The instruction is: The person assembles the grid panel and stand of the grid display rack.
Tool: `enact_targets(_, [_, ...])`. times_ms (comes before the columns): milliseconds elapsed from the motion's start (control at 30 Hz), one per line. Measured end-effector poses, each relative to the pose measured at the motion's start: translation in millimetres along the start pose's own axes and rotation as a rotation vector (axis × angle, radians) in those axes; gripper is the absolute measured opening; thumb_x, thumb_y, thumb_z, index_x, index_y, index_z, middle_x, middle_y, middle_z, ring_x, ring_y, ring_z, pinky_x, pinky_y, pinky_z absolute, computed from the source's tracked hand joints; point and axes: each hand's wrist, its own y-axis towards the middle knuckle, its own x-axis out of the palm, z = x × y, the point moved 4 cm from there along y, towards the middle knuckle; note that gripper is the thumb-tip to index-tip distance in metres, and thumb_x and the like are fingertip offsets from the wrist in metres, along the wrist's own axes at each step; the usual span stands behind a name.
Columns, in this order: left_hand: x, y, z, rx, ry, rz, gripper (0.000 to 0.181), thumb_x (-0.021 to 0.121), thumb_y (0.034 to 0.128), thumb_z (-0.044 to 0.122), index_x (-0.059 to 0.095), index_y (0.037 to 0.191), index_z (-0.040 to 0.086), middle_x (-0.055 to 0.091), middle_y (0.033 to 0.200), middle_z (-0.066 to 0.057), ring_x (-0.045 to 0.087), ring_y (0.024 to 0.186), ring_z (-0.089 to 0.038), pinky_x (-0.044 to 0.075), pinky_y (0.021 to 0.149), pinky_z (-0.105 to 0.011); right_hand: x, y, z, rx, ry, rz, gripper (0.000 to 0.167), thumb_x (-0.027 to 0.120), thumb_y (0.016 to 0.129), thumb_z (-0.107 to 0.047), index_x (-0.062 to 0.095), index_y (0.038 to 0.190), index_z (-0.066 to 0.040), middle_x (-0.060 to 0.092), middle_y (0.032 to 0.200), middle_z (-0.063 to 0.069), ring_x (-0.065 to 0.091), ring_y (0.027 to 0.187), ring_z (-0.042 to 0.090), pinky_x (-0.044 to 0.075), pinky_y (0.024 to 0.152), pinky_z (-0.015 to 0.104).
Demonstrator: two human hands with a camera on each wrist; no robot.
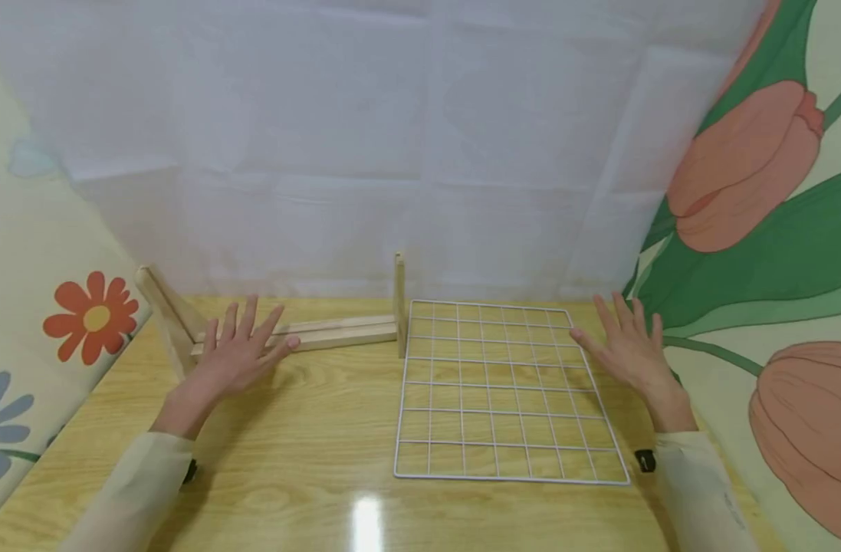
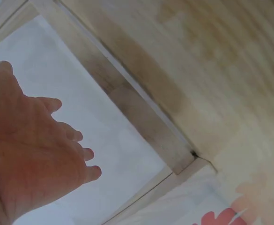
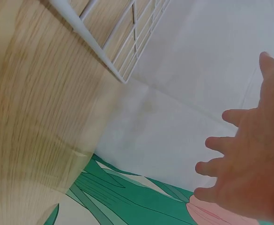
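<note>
My left hand (image 1: 230, 364) is spread with fingers straight above the left part of a wooden frame; nothing is in its grasp. Two light wooden bars (image 1: 344, 336) of that frame run between a left upright (image 1: 163, 318) and a right upright (image 1: 400, 307). The left wrist view shows the bare palm (image 2: 33, 145) beside a wooden piece (image 2: 137, 105). Over the right edge of a white wire grid (image 1: 489, 386) hovers my right hand (image 1: 634, 356), fingers spread and holding nothing. In the right wrist view, a gap separates this hand (image 3: 249, 164) from the grid's corner (image 3: 99, 51).
Everything stands on a wood-grain table (image 1: 310, 445). A white sheet (image 1: 365, 138) hangs behind its back edge. Walls with painted flowers close in on the left (image 1: 96, 318) and right (image 1: 744, 169). A small black object (image 1: 645, 460) shows at the right wrist.
</note>
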Motion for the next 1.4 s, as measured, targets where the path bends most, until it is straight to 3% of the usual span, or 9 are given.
enact_targets(133, [-0.5,-5.2,10.0,0.019,-0.019,0.032,0.083,0.036,0.1041,0.063,0.002,0.165,0.018,-0.020,0.164,-0.022,-0.022,0.145,-0.049,-0.018,0.110,-0.072,-1.3,-2.9,-2.3,-0.040,0.014,0.064,0.085,0.045,0.102,-0.062,0.022,0.162,-0.005,0.016,0.162,0.030,0.013,0.145,0.054,0.008,0.109,0.078])
enact_targets(300, [1.0,-11.1,46.0,0.085,-0.087,0.085,0.075,0.038,0.1069,0.056,0.017,0.163,0.011,0.016,0.159,-0.034,0.011,0.142,-0.059,0.010,0.106,-0.079,-8.6,-7.1,-6.1,-0.062,0.063,0.109,0.077,0.048,0.104,-0.055,0.035,0.155,0.002,0.035,0.152,0.033,0.036,0.135,0.054,0.033,0.103,0.073])
enact_targets(433, [13.7,-13.2,73.5,0.127,-0.178,0.041,0.070,0.035,0.1084,0.054,0.029,0.159,0.006,0.038,0.147,-0.033,0.035,0.132,-0.056,0.030,0.100,-0.076,-8.9,-13.5,-5.3,-0.003,0.110,0.024,0.076,0.048,0.104,-0.055,0.041,0.150,0.005,0.046,0.144,0.032,0.051,0.122,0.051,0.044,0.095,0.068])
enact_targets(567, [26.9,-9.1,95.9,0.166,-0.424,-0.056,0.066,0.032,0.1091,0.053,0.035,0.157,0.007,0.050,0.142,-0.027,0.050,0.126,-0.046,0.044,0.098,-0.066,-6.7,-17.8,-4.6,0.005,0.148,-0.040,0.066,0.054,0.104,-0.046,0.050,0.142,0.008,0.060,0.124,0.032,0.063,0.101,0.045,0.054,0.082,0.060])
enact_targets(767, [51.1,-6.7,124.8,0.078,-0.728,-0.249,0.071,0.031,0.1070,0.059,0.038,0.155,0.007,0.055,0.136,-0.022,0.055,0.122,-0.037,0.046,0.102,-0.057,8.7,-25.7,-5.1,-0.015,0.169,-0.178,0.055,0.061,0.104,-0.030,0.052,0.137,0.013,0.064,0.112,0.031,0.065,0.096,0.044,0.057,0.075,0.053])
enact_targets(967, [69.6,-3.1,145.2,-0.033,-0.982,-0.384,0.064,0.033,0.1114,0.044,0.036,0.151,-0.006,0.052,0.138,-0.029,0.056,0.122,-0.041,0.045,0.107,-0.051,24.5,-33.6,-3.8,-0.036,0.085,-0.209,0.051,0.062,0.102,-0.025,0.055,0.130,0.017,0.065,0.107,0.032,0.065,0.095,0.044,0.056,0.076,0.056])
enact_targets(1033, [73.6,-1.8,148.6,-0.089,-1.057,-0.418,0.064,0.034,0.1115,0.042,0.033,0.151,-0.008,0.049,0.140,-0.032,0.055,0.122,-0.042,0.045,0.107,-0.050,29.9,-35.2,-2.2,-0.030,0.089,-0.243,0.047,0.061,0.103,-0.027,0.058,0.120,0.016,0.067,0.096,0.029,0.065,0.085,0.039,0.056,0.071,0.052])
enact_targets(1267, [81.2,-2.1,158.8,-0.173,-1.187,-0.486,0.064,0.036,0.1107,0.033,0.019,0.156,-0.009,0.037,0.148,-0.037,0.046,0.133,-0.046,0.040,0.112,-0.052,41.1,-41.2,1.5,0.057,0.172,-0.324,0.048,0.065,0.099,-0.038,0.058,0.094,0.009,0.057,0.077,0.013,0.052,0.067,0.024,0.046,0.058,0.037])
enact_targets(1400, [86.6,-1.9,165.3,-0.200,-1.233,-0.497,0.061,0.034,0.1098,0.025,0.017,0.156,-0.011,0.032,0.150,-0.039,0.039,0.137,-0.049,0.037,0.113,-0.055,44.7,-42.8,2.8,0.087,0.207,-0.326,0.046,0.066,0.098,-0.040,0.048,0.072,-0.006,0.041,0.062,0.003,0.039,0.057,0.017,0.036,0.052,0.032])
